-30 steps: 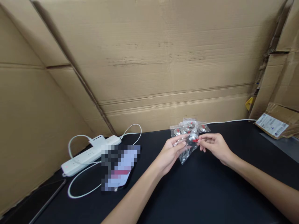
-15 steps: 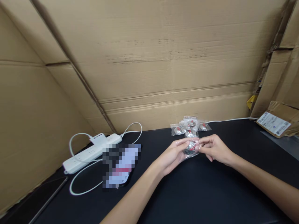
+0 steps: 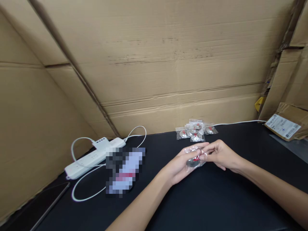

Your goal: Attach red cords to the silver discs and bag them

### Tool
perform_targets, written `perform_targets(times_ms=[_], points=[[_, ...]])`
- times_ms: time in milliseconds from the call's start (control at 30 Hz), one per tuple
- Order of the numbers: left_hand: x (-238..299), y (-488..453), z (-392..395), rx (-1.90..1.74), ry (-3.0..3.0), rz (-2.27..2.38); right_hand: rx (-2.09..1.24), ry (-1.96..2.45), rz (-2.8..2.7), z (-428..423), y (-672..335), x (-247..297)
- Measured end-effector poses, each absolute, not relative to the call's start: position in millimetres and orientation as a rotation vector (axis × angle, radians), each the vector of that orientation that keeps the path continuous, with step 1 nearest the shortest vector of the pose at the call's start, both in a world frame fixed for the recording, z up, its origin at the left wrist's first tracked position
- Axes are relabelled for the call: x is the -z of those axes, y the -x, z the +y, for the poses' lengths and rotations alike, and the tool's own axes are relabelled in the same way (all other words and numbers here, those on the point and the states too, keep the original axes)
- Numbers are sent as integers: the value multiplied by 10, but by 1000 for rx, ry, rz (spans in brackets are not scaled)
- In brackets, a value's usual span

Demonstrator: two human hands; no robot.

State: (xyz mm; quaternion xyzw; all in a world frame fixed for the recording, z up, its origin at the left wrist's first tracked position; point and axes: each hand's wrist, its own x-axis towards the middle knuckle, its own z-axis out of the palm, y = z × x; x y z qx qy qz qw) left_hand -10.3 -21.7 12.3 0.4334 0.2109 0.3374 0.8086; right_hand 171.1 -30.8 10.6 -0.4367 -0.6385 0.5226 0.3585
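Both hands meet over the black table (image 3: 216, 199) and hold one small clear plastic bag (image 3: 195, 158) with a round silver part and a red piece inside. My left hand (image 3: 179, 165) cups the bag from below and the left, fingers curled round it. My right hand (image 3: 220, 154) pinches the bag's right edge. Behind them, close to the cardboard wall, lies a small pile of similar clear bags (image 3: 195, 131) with silver and red parts.
A white power strip (image 3: 92, 157) with its looped cable lies at the left, next to a blurred-out flat object (image 3: 125, 171). Cardboard sheets (image 3: 168, 64) wall in the table at back and left. A labelled cardboard package (image 3: 285, 125) sits at the far right.
The bag has come away from the pile, down and toward me. Both hands have closed round it, crumpling it between the fingers.
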Motion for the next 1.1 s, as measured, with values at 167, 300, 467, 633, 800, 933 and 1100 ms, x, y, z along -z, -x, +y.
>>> perform_targets(times_ms=[167, 300, 467, 633, 800, 933, 1100], points=[[-135, 104, -209, -714, -900, 448, -1359, 1134, -1647, -321, -1724, -99], [-130, 106, -184, -752, -853, 437, -1378, 1063, -1640, -308, -1749, -122], [-153, 107, -157, -820, -746, 397, -1209, 1039, -1480, -265, -1781, -156], [-187, 117, -152, -877, -741, 323, -1051, 1085, -1253, -219, -1775, -135], [-198, 149, -131, -978, -722, 353, -1317, 1031, -1363, -242, -1684, -99], [-226, 146, -142, -997, -719, 370, -1463, 988, -1351, -264, -1649, -51], [-216, 127, -170, -938, -827, 417, -1402, 914, -1355, -242, -1696, -49]])
